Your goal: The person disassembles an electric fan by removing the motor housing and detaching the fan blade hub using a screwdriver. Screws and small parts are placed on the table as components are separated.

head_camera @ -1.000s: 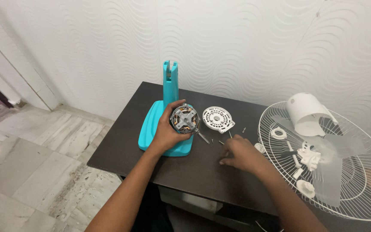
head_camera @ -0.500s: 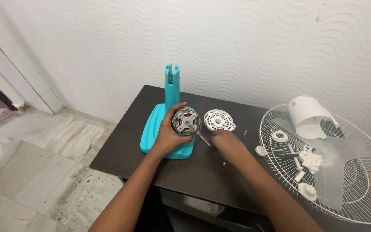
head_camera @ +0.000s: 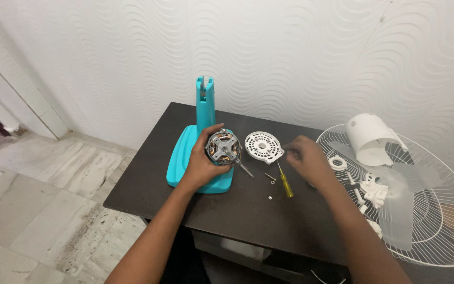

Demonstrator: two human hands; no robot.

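Observation:
My left hand (head_camera: 199,164) grips a round metal fan motor (head_camera: 223,146) with copper windings, holding it over the teal fan stand base (head_camera: 181,158) beside the teal upright column (head_camera: 205,108). The motor's shaft points down to the right. My right hand (head_camera: 307,159) hovers low over the dark table (head_camera: 237,210), its fingertips drawn together just right of a white round vented cover plate (head_camera: 264,146). I cannot make out whether they pinch anything. A yellow-handled screwdriver (head_camera: 286,184) lies on the table in front of that hand, with small screws (head_camera: 271,179) beside it.
A white wire fan grille (head_camera: 437,221) lies at the table's right end, holding a white motor housing (head_camera: 371,138), translucent blades (head_camera: 403,210) and several small white parts (head_camera: 374,192). A textured white wall runs behind. Marble floor lies to the left.
My right hand moved from the table's middle up and right, past the white plate, uncovering the yellow screwdriver on the table. My left hand kept hold of the motor.

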